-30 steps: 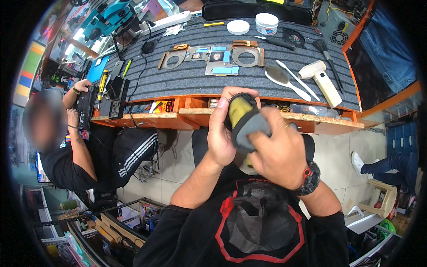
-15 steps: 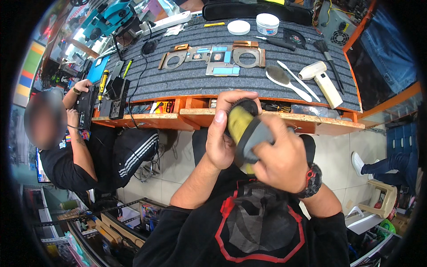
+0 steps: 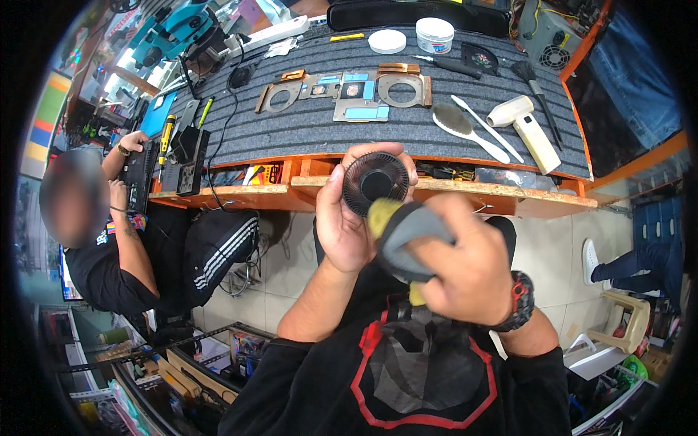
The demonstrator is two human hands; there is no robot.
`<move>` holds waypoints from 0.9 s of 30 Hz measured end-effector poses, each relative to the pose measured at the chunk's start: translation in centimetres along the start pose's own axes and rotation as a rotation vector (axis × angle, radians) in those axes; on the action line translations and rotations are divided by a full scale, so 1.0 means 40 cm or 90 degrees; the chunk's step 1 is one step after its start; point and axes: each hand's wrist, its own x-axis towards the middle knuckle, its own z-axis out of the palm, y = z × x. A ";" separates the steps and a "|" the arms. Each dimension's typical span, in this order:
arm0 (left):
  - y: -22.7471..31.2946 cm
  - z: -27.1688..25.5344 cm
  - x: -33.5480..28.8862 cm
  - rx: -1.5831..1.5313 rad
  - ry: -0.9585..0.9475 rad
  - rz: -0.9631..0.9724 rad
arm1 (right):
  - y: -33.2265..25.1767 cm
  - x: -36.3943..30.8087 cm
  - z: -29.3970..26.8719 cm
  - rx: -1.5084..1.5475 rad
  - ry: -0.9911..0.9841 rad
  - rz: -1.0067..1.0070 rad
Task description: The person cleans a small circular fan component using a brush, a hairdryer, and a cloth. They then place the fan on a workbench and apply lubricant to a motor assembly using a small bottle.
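My left hand (image 3: 340, 229) is closed around a round black blower fan wheel (image 3: 376, 179), its finned rim and hub facing up. Wrapped in the fingers of my right hand (image 3: 472, 269) is a grey scrub brush (image 3: 416, 231) with yellow bristles, slightly blurred. The bristles overlap the lower right edge of the fan wheel; whether they touch it I cannot tell. Both hands are in front of the bench's front edge, above my lap. Beyond them on the bench lies a metal heatsink plate (image 3: 363, 114) with copper fins, blue pads and two round openings.
A striped grey mat (image 3: 291, 138) covers the bench. At its right lie a white-handled brush (image 3: 456, 122), a cream L-shaped tool (image 3: 534, 134) and a black brush (image 3: 536, 91). A white tub (image 3: 435, 36) stands behind. Open drawers (image 3: 436, 195) jut out; a person (image 3: 131, 247) works at left.
My right hand has drawn the brush down and right, off the middle of the fan wheel. The wheel's face has come into view in my left hand.
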 end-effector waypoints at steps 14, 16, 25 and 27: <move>0.008 0.052 0.010 0.115 0.144 -0.011 | 0.040 0.004 -0.001 -0.089 -0.019 0.046; 0.004 0.031 0.009 0.108 0.087 0.005 | 0.030 -0.016 0.011 -0.030 -0.041 0.050; -0.044 -0.043 0.005 0.584 -0.017 0.198 | 0.047 -0.055 -0.007 0.895 -0.020 0.521; -0.043 -0.046 -0.001 0.639 -0.048 0.266 | 0.063 -0.060 -0.008 0.853 -0.023 0.557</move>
